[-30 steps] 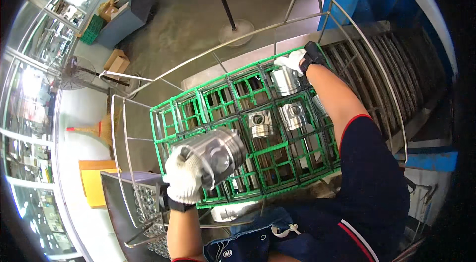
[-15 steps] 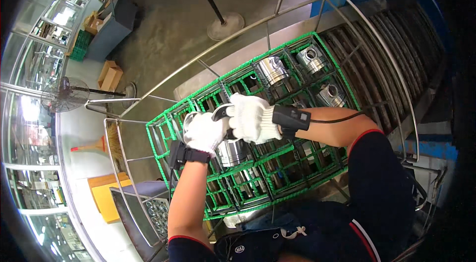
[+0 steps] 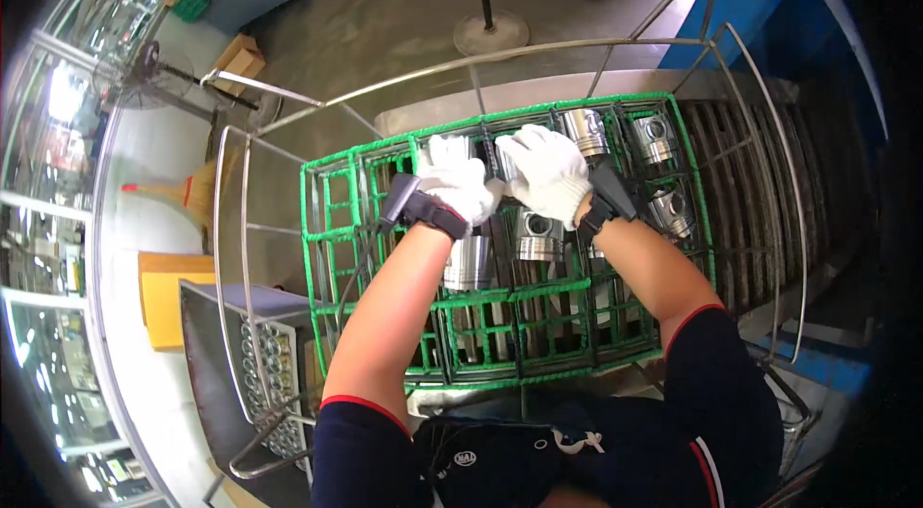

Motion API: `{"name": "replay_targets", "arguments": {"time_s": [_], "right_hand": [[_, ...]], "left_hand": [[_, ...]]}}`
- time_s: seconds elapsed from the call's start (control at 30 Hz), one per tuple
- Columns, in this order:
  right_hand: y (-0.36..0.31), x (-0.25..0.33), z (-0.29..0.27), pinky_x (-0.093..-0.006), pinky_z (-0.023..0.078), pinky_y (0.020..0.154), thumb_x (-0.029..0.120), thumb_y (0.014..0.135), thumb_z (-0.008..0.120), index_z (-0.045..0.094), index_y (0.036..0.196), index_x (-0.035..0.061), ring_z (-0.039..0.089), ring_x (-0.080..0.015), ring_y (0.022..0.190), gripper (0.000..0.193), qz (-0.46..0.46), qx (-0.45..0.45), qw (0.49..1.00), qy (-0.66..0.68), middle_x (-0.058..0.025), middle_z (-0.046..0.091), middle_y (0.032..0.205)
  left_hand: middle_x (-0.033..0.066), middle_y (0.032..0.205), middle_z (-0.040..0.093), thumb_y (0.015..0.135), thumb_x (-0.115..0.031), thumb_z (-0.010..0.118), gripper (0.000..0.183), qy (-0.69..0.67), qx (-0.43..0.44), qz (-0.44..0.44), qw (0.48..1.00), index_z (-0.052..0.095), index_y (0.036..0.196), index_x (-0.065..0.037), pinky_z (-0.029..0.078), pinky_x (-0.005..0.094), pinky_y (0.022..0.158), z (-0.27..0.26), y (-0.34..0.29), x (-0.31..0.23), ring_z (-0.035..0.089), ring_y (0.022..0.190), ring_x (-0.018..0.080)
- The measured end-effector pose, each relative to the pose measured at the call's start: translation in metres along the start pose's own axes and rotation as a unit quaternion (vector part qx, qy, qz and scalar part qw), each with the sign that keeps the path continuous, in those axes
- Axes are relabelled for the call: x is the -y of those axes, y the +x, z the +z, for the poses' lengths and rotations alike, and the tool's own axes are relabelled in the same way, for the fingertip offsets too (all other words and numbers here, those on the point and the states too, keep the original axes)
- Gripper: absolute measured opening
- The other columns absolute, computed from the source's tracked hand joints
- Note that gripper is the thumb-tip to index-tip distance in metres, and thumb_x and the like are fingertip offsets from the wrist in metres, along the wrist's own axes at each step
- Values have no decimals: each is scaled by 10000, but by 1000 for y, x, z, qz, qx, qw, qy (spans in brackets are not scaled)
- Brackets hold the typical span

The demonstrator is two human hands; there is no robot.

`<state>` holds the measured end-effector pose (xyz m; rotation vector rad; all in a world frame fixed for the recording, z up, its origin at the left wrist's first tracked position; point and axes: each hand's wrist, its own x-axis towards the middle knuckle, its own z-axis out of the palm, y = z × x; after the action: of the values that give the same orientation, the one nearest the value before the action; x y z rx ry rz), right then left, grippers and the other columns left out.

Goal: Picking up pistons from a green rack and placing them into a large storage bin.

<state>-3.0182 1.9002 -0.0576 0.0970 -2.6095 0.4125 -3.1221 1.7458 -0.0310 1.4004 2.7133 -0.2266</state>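
Over the far half of the green wire crate, both gloved hands meet above the middle compartments. The left hand and the right hand are curled toward one another, white knit gloves touching at the fingertips — whatever they pinch between them is hidden by the gloves, so I cannot tell whether either hand has a firm hold of anything. Each wrist carries a dark strap with a small black device.

Directly below the hands, a shiny metal piston stands upright in its cell, pin hole facing the camera, and a second piston sits just beside it under the left wrist. Toward the crate's far right corner three more stand apart in their own cells: one near the right hand's knuckles, one at the corner, and one along the right edge.

These pistons look like solid machined metal — stiff, fairly heavy for their bulk, with smooth polished skirts that would likely slip in a loose pinch. The safest hold is probably around the ringed crown or with a finger through the pin bore; knit gloves should help the grip.

The crate rests inside a steel tube trolley frame, and a tray of small round parts lies beyond its near left corner.
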Motion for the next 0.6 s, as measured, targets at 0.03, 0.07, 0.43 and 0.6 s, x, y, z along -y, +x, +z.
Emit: {"name": "replay_targets", "arguments": {"time_s": [0.03, 0.07, 0.43, 0.6], "right_hand": [[2, 14, -4, -439, 508, 823, 321, 720, 750, 646, 1129, 115, 633, -309, 986, 470, -11, -21, 1000, -16, -121, 655, 1044], [7, 33, -2, -429, 513, 813, 270, 725, 724, 661, 1122, 122, 641, -319, 964, 428, -44, 40, 998, -2, -128, 660, 979], [19, 172, -148, -445, 556, 687, 231, 853, 640, 748, 983, 88, 695, -336, 774, 221, -170, 341, 903, 199, -177, 691, 803], [11, 309, -202, -368, 522, 537, 286, 864, 751, 729, 1018, 65, 666, -290, 584, 271, -271, 548, 752, 246, -143, 660, 659]], "left_hand": [[210, 1348, 579, 887, -545, 518, 587, 34, -102, -5, 994, 674, 1204, -76, 341, 579, 1066, 19, -15, -3, 508, 1231, 416], [196, 1314, 600, 896, -518, 516, 544, 80, -131, -59, 986, 677, 1201, -98, 325, 601, 1063, 51, -25, -1, 514, 1230, 406], [137, 691, 655, 850, -374, 644, 351, -344, -126, 176, 914, 699, 716, -54, 555, 446, 680, -93, -286, -46, 679, 715, 339], [150, 831, 712, 918, -469, 615, 393, -585, 11, 3, 811, 745, 941, -99, 557, 414, 741, -63, -443, -1, 707, 808, 302]]}}
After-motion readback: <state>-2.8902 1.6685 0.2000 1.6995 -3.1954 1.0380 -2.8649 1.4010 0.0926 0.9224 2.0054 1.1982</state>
